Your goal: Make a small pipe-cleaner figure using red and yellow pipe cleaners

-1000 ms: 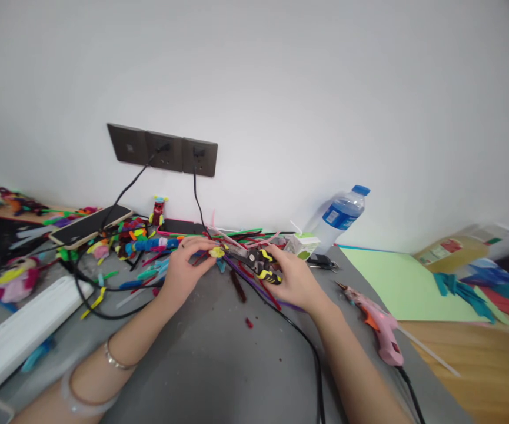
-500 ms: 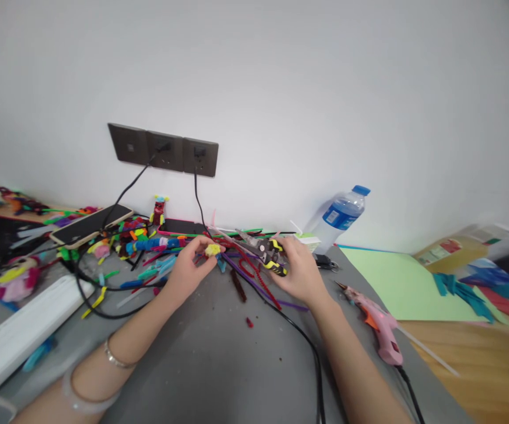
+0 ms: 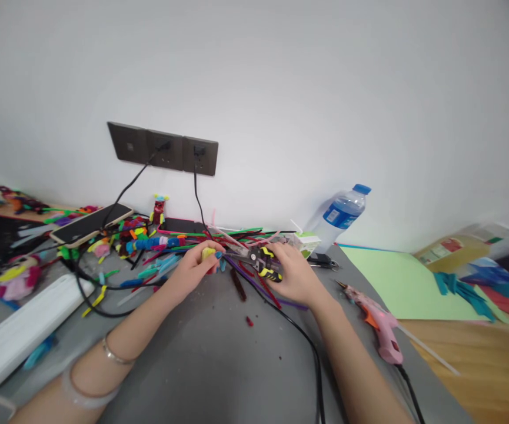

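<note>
My left hand [image 3: 193, 266] pinches a small yellow fuzzy piece [image 3: 208, 254], with a bit of blue and red showing beside it; its exact shape is partly hidden by the fingers. My right hand [image 3: 296, 277] is closed around the black-and-yellow handles of a pair of pliers [image 3: 260, 259]. The pliers' narrow jaws point left and reach the blue bit at my left fingertips; I cannot tell whether they grip it. Red and purple pipe cleaners [image 3: 276, 291] and a short brown one [image 3: 238, 285] lie beneath and beside the pliers.
A pink glue gun [image 3: 384, 335] lies on the right, near a water bottle [image 3: 342, 213] and green paper [image 3: 391, 277]. Black cables [image 3: 307, 338] cross the grey table. At left are a white power strip [image 3: 25, 327], a phone [image 3: 93, 225] and several pipe-cleaner figures [image 3: 159, 210].
The pliers have moved left and down, bringing their jaws to the piece in my left hand. My left hand has turned slightly, and a blue bit now shows at its fingertips.
</note>
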Demonstrator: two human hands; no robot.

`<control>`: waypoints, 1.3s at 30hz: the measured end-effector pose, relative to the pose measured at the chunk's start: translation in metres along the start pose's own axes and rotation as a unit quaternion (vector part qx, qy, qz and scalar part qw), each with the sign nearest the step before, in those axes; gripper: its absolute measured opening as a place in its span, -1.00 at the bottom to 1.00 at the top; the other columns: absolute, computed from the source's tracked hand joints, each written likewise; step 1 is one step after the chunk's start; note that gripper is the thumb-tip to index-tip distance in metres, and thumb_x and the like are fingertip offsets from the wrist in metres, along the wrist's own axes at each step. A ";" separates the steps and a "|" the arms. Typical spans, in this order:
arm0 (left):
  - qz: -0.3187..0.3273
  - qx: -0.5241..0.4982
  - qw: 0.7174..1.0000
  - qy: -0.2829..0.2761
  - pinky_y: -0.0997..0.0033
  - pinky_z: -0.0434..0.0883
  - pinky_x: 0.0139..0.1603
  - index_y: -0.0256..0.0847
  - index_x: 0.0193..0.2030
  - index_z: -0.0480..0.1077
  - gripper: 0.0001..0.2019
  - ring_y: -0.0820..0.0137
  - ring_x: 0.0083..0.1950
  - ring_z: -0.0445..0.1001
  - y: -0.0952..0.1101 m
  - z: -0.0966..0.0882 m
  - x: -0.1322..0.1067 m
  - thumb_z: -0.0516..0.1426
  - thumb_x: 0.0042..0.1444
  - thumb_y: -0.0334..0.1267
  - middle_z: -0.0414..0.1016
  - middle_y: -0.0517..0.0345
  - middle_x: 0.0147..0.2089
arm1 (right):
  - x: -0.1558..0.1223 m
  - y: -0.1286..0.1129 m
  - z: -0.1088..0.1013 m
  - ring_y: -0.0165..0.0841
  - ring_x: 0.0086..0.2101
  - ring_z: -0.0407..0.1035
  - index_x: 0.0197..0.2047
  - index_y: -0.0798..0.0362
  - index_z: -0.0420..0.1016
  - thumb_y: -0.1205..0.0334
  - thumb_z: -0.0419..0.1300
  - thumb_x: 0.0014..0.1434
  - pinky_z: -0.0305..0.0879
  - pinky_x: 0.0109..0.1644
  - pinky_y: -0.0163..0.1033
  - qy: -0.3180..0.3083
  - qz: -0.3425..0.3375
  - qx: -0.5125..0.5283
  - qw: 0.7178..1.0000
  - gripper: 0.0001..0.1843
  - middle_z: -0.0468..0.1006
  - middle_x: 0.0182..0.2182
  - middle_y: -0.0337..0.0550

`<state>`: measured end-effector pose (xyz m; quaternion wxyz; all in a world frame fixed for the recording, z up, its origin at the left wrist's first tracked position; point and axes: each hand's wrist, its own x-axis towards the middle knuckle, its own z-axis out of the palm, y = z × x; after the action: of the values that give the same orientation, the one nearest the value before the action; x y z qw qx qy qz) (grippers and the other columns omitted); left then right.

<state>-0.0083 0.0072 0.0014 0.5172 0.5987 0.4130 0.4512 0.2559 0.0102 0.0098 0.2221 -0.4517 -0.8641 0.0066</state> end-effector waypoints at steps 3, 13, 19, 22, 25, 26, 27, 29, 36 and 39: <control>0.018 0.063 0.998 -0.003 0.51 0.16 -0.49 -0.22 -0.17 0.39 -0.80 0.49 -0.51 0.26 0.002 -0.001 0.000 0.13 0.11 -0.17 0.29 0.31 -0.53 | 0.000 -0.001 0.001 -0.09 -0.11 0.37 0.03 0.06 0.29 0.22 0.24 0.01 0.24 -0.02 -0.05 -0.017 -0.002 0.011 1.000 -0.52 0.50 -0.08 0.05; 0.153 0.264 0.951 0.049 0.37 0.34 -0.18 -0.18 -0.30 0.52 -0.91 0.32 -0.23 0.50 0.003 -0.009 0.000 0.17 0.09 -0.29 0.60 0.14 -0.28 | 0.000 -0.007 -0.005 -0.13 -0.14 0.39 -0.03 0.03 0.31 0.18 0.22 0.07 0.23 -0.07 -0.10 -0.048 0.003 0.036 0.998 -0.62 0.50 -0.12 0.00; 0.216 0.310 0.926 0.019 0.32 0.35 -0.16 -0.13 -0.29 0.58 -0.87 0.32 -0.27 0.45 -0.005 -0.024 0.007 0.18 0.15 -0.25 0.59 0.14 -0.36 | -0.001 -0.010 -0.007 -0.17 -0.21 0.38 -0.11 0.05 0.31 0.19 0.21 0.08 0.20 -0.16 -0.17 -0.080 0.009 0.039 0.996 -0.69 0.50 -0.20 -0.02; 0.252 0.354 0.901 -0.005 0.25 0.33 -0.03 -0.11 -0.29 0.57 -0.89 0.35 -0.28 0.43 -0.007 -0.029 0.009 0.19 0.15 -0.25 0.60 0.18 -0.36 | -0.001 -0.012 -0.008 -0.20 -0.24 0.37 -0.11 0.06 0.32 0.23 0.21 0.04 0.18 -0.19 -0.20 -0.110 0.021 0.045 0.993 -0.68 0.50 -0.23 -0.05; 0.265 0.381 0.886 -0.011 0.20 0.30 0.05 -0.10 -0.29 0.56 -0.90 0.36 -0.28 0.42 -0.008 -0.030 0.010 0.18 0.15 -0.28 0.59 0.20 -0.36 | -0.002 -0.014 -0.008 -0.23 -0.29 0.36 -0.13 0.05 0.32 0.26 0.20 0.01 0.15 -0.25 -0.24 -0.136 0.031 0.055 0.989 -0.69 0.49 -0.28 -0.10; 0.263 0.386 0.884 -0.009 0.20 0.30 0.06 -0.10 -0.29 0.55 -0.90 0.35 -0.27 0.42 -0.009 -0.030 0.010 0.18 0.15 -0.28 0.59 0.20 -0.35 | -0.002 -0.014 -0.008 -0.24 -0.31 0.35 -0.14 0.05 0.32 0.26 0.19 0.01 0.14 -0.27 -0.25 -0.140 0.033 0.056 0.988 -0.71 0.49 -0.29 -0.11; 0.259 0.389 0.884 -0.007 0.20 0.30 0.06 -0.10 -0.29 0.55 -0.91 0.35 -0.26 0.41 -0.010 -0.030 0.010 0.18 0.15 -0.28 0.59 0.20 -0.34 | -0.002 -0.015 -0.008 -0.25 -0.32 0.35 -0.15 0.05 0.32 0.26 0.18 0.01 0.14 -0.27 -0.25 -0.141 0.034 0.057 0.988 -0.72 0.49 -0.30 -0.12; 0.249 0.388 0.887 -0.007 0.22 0.31 0.04 -0.09 -0.29 0.55 -0.91 0.34 -0.23 0.41 -0.012 -0.031 0.010 0.19 0.14 -0.28 0.58 0.19 -0.33 | -0.002 -0.015 -0.008 -0.26 -0.32 0.34 -0.16 0.05 0.32 0.26 0.18 0.02 0.13 -0.28 -0.26 -0.140 0.033 0.058 0.988 -0.73 0.48 -0.30 -0.12; 0.231 0.380 0.893 -0.063 0.21 0.26 0.11 -0.10 -0.31 0.51 -0.92 0.38 -0.29 0.37 -0.006 -0.033 0.011 0.17 0.14 -0.26 0.57 0.23 -0.34 | -0.002 -0.014 -0.007 -0.24 -0.29 0.35 -0.13 0.05 0.34 0.27 0.20 0.00 0.14 -0.24 -0.25 -0.135 0.022 0.049 0.989 -0.69 0.49 -0.27 -0.09; 0.210 0.372 0.899 -0.093 0.22 0.23 0.13 -0.11 -0.35 0.48 -0.92 0.40 -0.31 0.38 -0.002 -0.033 0.010 0.15 0.13 -0.27 0.56 0.25 -0.35 | -0.003 -0.014 -0.007 -0.23 -0.28 0.35 -0.13 0.05 0.34 0.28 0.20 -0.02 0.15 -0.22 -0.23 -0.136 0.019 0.041 0.990 -0.67 0.49 -0.27 -0.09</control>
<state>-0.0379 0.0252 0.0024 0.1861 0.8594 0.3657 0.3052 0.2490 -0.0020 0.0177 0.1205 -0.4536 -0.8764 0.1080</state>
